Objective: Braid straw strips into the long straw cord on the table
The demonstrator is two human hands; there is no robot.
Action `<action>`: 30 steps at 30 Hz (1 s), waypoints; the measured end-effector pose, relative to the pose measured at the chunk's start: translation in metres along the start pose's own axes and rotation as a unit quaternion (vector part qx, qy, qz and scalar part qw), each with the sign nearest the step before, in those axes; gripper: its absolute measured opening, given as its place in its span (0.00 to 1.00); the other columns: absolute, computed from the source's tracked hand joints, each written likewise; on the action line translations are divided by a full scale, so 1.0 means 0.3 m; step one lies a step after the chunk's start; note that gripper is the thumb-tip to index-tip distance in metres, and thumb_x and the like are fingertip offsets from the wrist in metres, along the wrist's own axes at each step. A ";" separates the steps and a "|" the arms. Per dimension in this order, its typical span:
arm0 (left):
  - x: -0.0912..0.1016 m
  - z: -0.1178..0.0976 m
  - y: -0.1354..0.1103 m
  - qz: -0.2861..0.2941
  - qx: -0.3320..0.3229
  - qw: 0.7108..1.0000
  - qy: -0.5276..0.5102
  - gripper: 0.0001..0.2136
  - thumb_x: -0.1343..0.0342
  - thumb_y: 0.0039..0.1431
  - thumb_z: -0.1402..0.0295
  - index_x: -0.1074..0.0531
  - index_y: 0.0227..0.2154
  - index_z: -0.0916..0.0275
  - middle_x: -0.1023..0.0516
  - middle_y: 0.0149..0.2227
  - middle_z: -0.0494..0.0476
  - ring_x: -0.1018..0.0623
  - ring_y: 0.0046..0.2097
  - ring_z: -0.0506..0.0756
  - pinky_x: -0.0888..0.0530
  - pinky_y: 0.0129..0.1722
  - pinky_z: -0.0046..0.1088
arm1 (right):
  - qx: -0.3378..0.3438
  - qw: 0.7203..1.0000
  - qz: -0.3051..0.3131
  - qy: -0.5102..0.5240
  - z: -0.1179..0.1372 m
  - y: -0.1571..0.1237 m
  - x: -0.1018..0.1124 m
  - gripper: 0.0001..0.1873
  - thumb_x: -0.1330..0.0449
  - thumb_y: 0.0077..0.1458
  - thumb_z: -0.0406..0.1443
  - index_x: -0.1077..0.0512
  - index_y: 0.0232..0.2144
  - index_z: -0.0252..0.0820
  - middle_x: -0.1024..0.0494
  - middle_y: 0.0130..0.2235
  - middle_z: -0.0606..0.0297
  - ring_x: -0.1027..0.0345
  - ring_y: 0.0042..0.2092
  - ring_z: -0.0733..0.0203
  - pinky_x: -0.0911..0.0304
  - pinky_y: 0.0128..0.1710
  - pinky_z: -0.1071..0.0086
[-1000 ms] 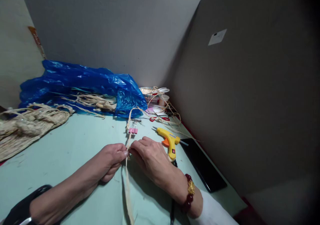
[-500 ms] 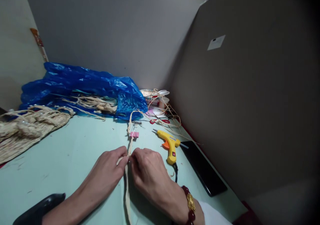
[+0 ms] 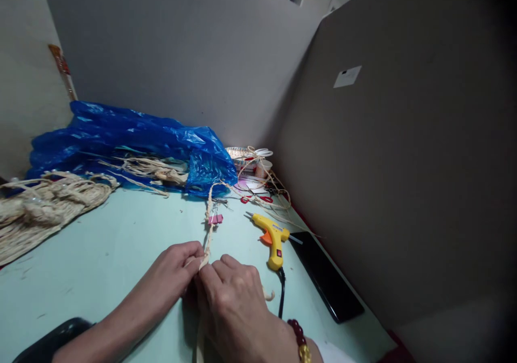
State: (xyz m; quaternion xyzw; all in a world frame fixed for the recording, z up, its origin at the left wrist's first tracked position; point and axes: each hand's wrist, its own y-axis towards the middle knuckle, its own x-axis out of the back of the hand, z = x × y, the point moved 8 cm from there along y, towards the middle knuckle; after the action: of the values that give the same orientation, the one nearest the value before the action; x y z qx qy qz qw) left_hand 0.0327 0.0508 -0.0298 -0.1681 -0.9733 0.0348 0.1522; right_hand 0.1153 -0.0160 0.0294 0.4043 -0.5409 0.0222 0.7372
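A pale braided cord (image 3: 209,239) of dried plant fibre runs toward me down the middle of the table. Its far part is gripped by a pink binder clip (image 3: 215,219). My left hand (image 3: 180,266) pinches the cord's strands from the left, just below the braided stretch. Close against it, my right hand (image 3: 234,298) is closed on strands at the same spot, its fingertips partly hidden behind the knuckles. One loose strand hangs below my right hand toward the table's near edge, and a short curled end shows at its right side.
A yellow glue gun (image 3: 273,239) lies right of my hands, beside a black phone (image 3: 327,277). Behind are a blue plastic bag (image 3: 133,131) with fibre bundles and red-handled scissors (image 3: 264,199). A woven fibre piece (image 3: 52,207) lies left. Grey partitions (image 3: 181,56) enclose the table.
My right hand has turned over and come nearer, its knuckles now covering part of the strands. My left hand has shifted slightly down and left, still pinching.
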 end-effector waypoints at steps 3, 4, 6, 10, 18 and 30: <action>-0.002 0.014 0.009 0.016 0.008 0.998 -0.062 0.12 0.46 0.50 0.58 0.37 0.21 0.61 0.41 0.17 0.41 0.40 0.22 0.47 0.44 0.22 0.22 | 0.051 0.997 -0.057 -0.034 0.028 0.009 0.029 0.07 0.45 0.57 0.27 0.35 0.27 0.38 0.32 0.25 0.65 0.44 0.28 0.60 0.58 0.26 0.65; -0.008 0.019 0.011 0.028 0.016 0.996 -0.085 0.13 0.45 0.50 0.57 0.37 0.21 0.61 0.42 0.17 0.41 0.42 0.22 0.47 0.46 0.22 0.22 | 0.060 0.995 -0.068 -0.043 0.032 0.012 0.034 0.08 0.45 0.57 0.27 0.34 0.26 0.38 0.32 0.25 0.65 0.44 0.28 0.60 0.57 0.26 0.65; -0.022 0.030 0.014 0.055 0.030 0.990 -0.130 0.14 0.43 0.47 0.56 0.37 0.22 0.61 0.43 0.18 0.40 0.45 0.21 0.46 0.49 0.21 0.22 | 0.067 0.993 -0.080 -0.061 0.032 0.017 0.036 0.10 0.47 0.58 0.26 0.34 0.25 0.38 0.33 0.25 0.64 0.44 0.29 0.60 0.54 0.28 0.65; -0.040 0.054 0.020 0.078 0.064 0.976 -0.194 0.16 0.41 0.46 0.54 0.37 0.25 0.61 0.43 0.18 0.40 0.47 0.21 0.45 0.50 0.21 0.22 | 0.083 0.989 -0.076 -0.091 0.039 0.015 0.017 0.11 0.49 0.56 0.24 0.35 0.24 0.38 0.33 0.26 0.63 0.43 0.29 0.59 0.50 0.30 0.64; -0.014 0.008 0.012 0.039 0.026 0.989 -0.137 0.15 0.41 0.46 0.56 0.35 0.22 0.62 0.37 0.17 0.42 0.40 0.20 0.45 0.45 0.21 0.21 | 0.067 0.994 0.081 0.007 0.050 0.008 0.027 0.07 0.46 0.57 0.31 0.28 0.33 0.34 0.26 0.30 0.59 0.36 0.29 0.58 0.46 0.27 0.66; -0.005 -0.046 -0.008 0.065 0.002 0.985 -0.158 0.14 0.42 0.53 0.56 0.32 0.26 0.63 0.23 0.20 0.49 0.27 0.20 0.48 0.34 0.23 0.21 | -0.246 0.858 0.111 0.436 -0.206 0.040 -0.006 0.20 0.43 0.60 0.45 0.26 0.46 0.37 0.21 0.38 0.59 0.29 0.37 0.60 0.37 0.36 0.72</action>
State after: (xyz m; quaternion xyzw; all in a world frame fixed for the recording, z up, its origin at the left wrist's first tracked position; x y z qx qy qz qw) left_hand 0.0374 0.0482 -0.0167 -0.2235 -0.9720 0.0725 -0.0055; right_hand 0.1572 0.0311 0.0292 0.0958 -0.1933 0.1439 0.9658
